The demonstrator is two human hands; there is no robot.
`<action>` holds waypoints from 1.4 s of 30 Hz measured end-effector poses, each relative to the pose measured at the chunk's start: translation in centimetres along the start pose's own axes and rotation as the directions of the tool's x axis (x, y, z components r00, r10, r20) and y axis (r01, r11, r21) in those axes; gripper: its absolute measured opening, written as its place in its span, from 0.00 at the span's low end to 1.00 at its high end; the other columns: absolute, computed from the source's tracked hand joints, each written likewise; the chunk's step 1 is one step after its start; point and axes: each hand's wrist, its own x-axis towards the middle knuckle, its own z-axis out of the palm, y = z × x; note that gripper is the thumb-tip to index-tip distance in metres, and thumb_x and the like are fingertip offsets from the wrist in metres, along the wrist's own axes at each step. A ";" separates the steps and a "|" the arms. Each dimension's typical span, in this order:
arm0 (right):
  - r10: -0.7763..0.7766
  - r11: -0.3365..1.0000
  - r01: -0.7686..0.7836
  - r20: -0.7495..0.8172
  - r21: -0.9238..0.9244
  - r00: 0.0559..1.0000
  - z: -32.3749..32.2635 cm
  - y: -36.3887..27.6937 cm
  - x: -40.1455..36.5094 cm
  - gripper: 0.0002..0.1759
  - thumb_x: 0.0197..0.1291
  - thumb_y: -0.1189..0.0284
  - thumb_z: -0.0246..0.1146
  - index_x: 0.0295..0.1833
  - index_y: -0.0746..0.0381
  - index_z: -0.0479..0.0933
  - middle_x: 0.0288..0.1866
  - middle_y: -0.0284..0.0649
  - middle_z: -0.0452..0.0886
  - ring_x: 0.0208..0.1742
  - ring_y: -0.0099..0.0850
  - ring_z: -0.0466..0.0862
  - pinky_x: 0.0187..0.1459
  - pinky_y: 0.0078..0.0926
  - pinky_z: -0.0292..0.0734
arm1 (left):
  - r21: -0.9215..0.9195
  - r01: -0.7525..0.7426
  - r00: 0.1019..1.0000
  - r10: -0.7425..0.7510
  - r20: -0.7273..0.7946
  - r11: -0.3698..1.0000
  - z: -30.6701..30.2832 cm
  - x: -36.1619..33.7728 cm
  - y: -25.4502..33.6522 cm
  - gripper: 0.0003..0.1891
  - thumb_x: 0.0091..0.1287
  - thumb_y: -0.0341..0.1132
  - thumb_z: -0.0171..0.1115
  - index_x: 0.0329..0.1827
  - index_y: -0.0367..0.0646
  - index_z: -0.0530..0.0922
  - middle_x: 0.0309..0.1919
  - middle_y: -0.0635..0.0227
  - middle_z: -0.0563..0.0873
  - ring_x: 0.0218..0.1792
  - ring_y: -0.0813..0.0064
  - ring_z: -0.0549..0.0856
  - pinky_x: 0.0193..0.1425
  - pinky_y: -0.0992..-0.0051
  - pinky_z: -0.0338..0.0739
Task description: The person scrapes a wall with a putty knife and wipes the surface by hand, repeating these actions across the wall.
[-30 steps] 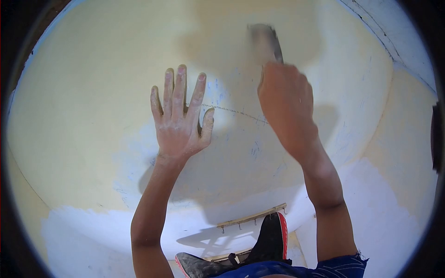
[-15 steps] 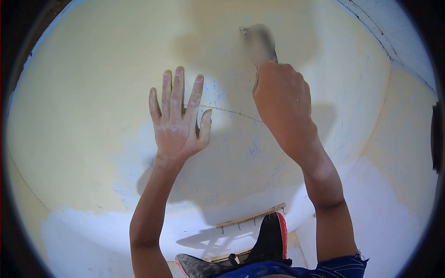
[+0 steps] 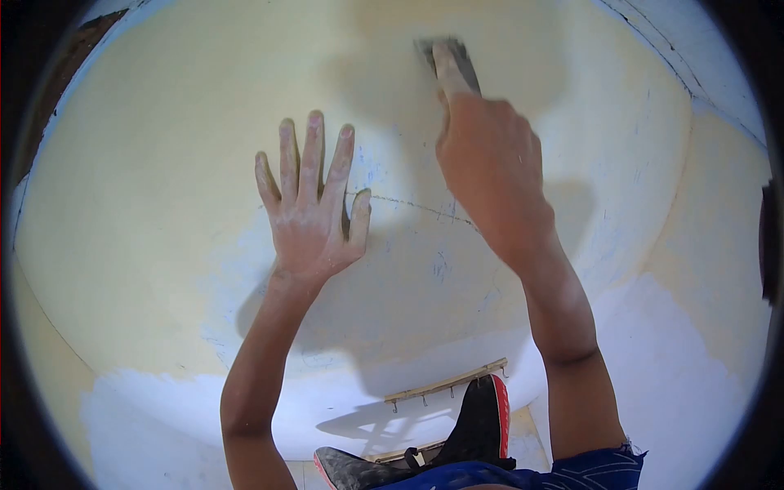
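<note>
Right hand [image 3: 490, 163] has slid a touch up and left since half a second ago, taking the putty knife [image 3: 447, 55] with it. There's plenty of bare wall [image 3: 147, 163] all round, with the corner [image 3: 694, 104] off to the right. Its grip is clenched on the knife, blade sticking out just above the knuckles. Left hand [image 3: 310, 208] is pressed flat, fingers spread.

**What Stayed Out of My Sight**

My right hand [image 3: 490, 171] covered the handle of the dark flat-bladed tool [image 3: 425, 47], and its tip was blurred. My left hand [image 3: 314, 212] hid its palm against the cream plastered wall [image 3: 147, 163]. The bottom edge cut off my black red-soled shoe [image 3: 478, 420].
</note>
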 end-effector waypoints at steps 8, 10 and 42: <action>0.059 0.990 -0.063 0.037 0.130 0.998 0.8 2.7 -1.2 0.30 0.72 0.72 0.62 0.79 0.59 0.72 0.37 0.56 0.89 0.40 0.54 0.92 0.43 0.43 0.89 | 0.010 -0.081 0.996 0.081 -0.031 0.997 0.8 6.0 1.7 0.38 0.74 0.45 0.57 0.87 0.43 0.64 0.87 0.53 0.61 0.87 0.45 0.55 0.85 0.33 0.44; 0.106 0.971 -0.114 0.050 0.211 0.993 3.5 6.1 -5.6 0.29 0.75 0.70 0.61 0.80 0.59 0.72 0.43 0.58 0.89 0.43 0.56 0.91 0.44 0.44 0.88 | 0.042 -0.099 0.994 0.101 -0.049 0.994 1.0 7.4 1.5 0.38 0.74 0.45 0.57 0.87 0.42 0.63 0.87 0.54 0.61 0.87 0.46 0.56 0.85 0.33 0.45; 0.522 0.354 -0.842 0.661 0.408 0.540 7.7 18.4 -42.3 0.35 0.76 0.77 0.58 0.86 0.65 0.60 0.23 0.28 0.72 0.26 0.16 0.67 0.29 0.22 0.63 | -0.291 -0.483 0.864 0.504 -0.004 0.826 11.9 13.7 20.7 0.35 0.72 0.51 0.64 0.82 0.53 0.71 0.87 0.59 0.62 0.88 0.56 0.54 0.90 0.45 0.39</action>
